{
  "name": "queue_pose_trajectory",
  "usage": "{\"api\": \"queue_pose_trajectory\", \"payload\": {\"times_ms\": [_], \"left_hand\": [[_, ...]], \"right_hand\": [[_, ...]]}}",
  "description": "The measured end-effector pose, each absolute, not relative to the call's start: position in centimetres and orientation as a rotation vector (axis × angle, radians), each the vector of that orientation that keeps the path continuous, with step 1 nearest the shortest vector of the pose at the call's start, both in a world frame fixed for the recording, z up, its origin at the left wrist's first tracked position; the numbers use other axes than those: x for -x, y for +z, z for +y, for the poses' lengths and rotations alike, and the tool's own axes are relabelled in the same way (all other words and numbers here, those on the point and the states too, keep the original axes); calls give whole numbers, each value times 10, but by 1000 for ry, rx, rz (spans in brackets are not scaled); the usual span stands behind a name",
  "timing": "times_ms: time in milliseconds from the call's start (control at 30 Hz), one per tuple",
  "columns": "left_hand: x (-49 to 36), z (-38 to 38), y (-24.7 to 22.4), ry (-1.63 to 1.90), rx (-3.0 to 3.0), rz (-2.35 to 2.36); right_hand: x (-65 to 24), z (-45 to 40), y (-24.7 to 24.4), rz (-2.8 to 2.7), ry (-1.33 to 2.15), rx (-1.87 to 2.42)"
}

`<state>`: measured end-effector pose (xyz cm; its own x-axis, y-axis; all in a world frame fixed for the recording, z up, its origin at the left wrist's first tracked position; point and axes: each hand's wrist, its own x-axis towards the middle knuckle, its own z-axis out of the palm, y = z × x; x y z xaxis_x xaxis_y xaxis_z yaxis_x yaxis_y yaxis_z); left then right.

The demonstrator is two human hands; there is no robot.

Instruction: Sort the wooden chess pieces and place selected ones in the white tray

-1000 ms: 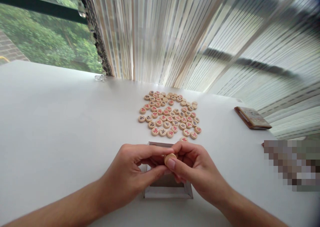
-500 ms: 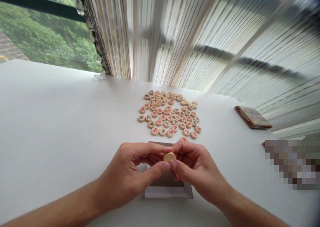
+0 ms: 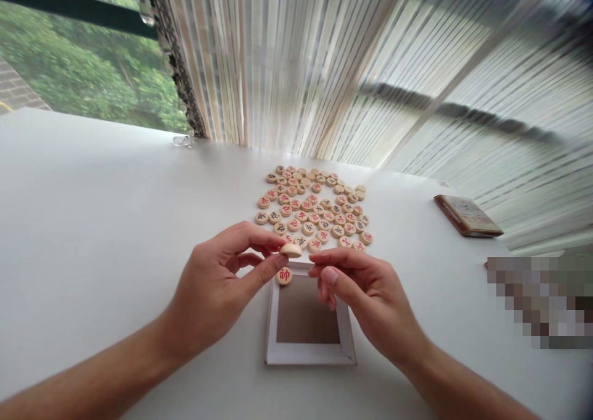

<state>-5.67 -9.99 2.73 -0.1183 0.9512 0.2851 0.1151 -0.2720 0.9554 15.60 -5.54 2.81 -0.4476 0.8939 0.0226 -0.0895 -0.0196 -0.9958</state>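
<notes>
My left hand pinches a wooden Chinese chess piece between thumb and fingertips, tilted, above the far edge of a shallow open box. Beside it my right hand hovers over the box's right side, thumb and fingers apart, holding nothing. In the box's far left corner sits another chess piece with a red character facing up. Beyond the box, many round chess pieces lie spread on the white table, most marked in red or black, some blank side up. My fingers cover part of the nearest row.
On the right of the table lies a brown patterned box. A pixelated patch hides something nearer me on that side. A string curtain hangs along the back edge, with a small clear object at its left foot.
Both hands met around a piece before; now they are apart. My left hand has moved left and up with a piece, my right has let go, and the red-marked piece shows in the box corner.
</notes>
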Motion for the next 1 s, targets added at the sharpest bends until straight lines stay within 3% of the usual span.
{"api": "queue_pose_trajectory", "payload": {"times_ms": [233,567,1000], "left_hand": [[54,-106,23,1422,-2018,1163],[57,-106,21,1370,-2031,1125],[65,-92,15,1328,-1615,1519]], "right_hand": [[-152,-58,34,-1499,1753,779],[-155,-58,28,-1613,1638,765],[-158,-43,25,-2094,694,733]]}}
